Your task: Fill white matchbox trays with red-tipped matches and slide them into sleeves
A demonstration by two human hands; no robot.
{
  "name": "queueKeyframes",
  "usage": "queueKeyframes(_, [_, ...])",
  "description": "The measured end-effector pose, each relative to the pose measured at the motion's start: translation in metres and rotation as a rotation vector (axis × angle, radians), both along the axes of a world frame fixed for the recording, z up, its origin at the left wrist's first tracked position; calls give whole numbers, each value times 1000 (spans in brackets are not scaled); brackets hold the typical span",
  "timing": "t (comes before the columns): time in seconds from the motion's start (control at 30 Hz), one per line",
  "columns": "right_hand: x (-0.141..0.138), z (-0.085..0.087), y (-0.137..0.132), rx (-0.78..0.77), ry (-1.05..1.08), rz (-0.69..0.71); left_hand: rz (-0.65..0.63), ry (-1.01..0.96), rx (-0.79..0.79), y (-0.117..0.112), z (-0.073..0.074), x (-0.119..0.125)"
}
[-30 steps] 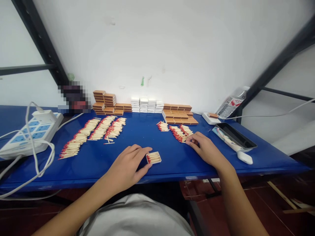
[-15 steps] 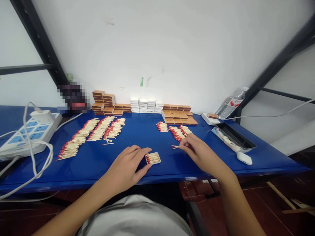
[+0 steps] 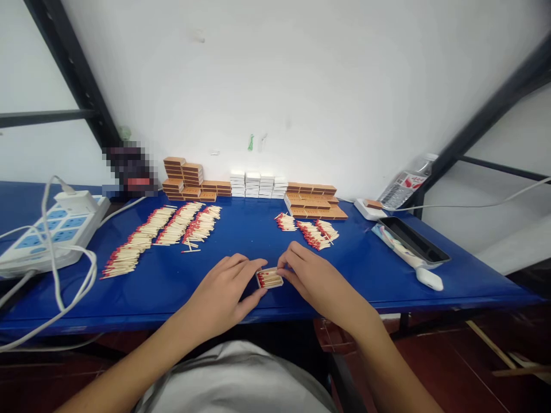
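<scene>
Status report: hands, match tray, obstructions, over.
Left hand around left end of match tray. Right hand at right end, hiding far corner. Matches inside, red heads left. No other obstruction visible.

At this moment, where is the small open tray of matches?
In the head view, the tray is on the blue table near its front edge, between the left hand and right hand.

A glossy blue desk carries everything. Along its back stand brown matchboxes, 4 stacks of white boxes and a second brown group. Nearer lie 3 slanting rows of matches at left and 3 smaller heaps at right. A match-filled tray sits by the front edge, a power strip far left.
</scene>
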State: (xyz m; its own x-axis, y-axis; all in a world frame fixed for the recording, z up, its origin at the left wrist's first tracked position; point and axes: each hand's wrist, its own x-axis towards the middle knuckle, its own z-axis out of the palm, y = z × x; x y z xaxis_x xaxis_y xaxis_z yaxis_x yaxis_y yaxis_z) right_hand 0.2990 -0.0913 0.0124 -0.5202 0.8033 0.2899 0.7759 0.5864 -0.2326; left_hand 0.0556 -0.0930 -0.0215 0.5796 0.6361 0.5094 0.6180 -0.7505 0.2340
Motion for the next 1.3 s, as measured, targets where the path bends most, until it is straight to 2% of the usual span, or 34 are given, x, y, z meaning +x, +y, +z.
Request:
queueKeyframes(0.3, [-8, -4, 5, -48, -9, 16, -7, -15, 5, 2, 0, 1])
queueKeyframes(0.63, [-2, -7, 9, -195, 222, 73, -65, 5, -20, 1, 5, 2])
queueKeyframes(0.7, [9, -10, 12, -194, 288, 70, -67, -1, -18, 1, 5, 2])
queueKeyframes(0.87, [58, -23, 20, -100, 331, -149, -59, -4, -28, 2, 4, 2])
queueKeyframes(0.93, [74, -26, 22, -120, 308, -153, -49, -1, -18, 2, 3, 1])
queueKeyframes(1.07, [86, -28, 21, -171, 294, -140, -23, -6, 9, 1, 1, 0])
queueKeyframes(1.3, [113, -32, 30, -146, 245, -265, -6, -4, 18, 2, -1, 1])
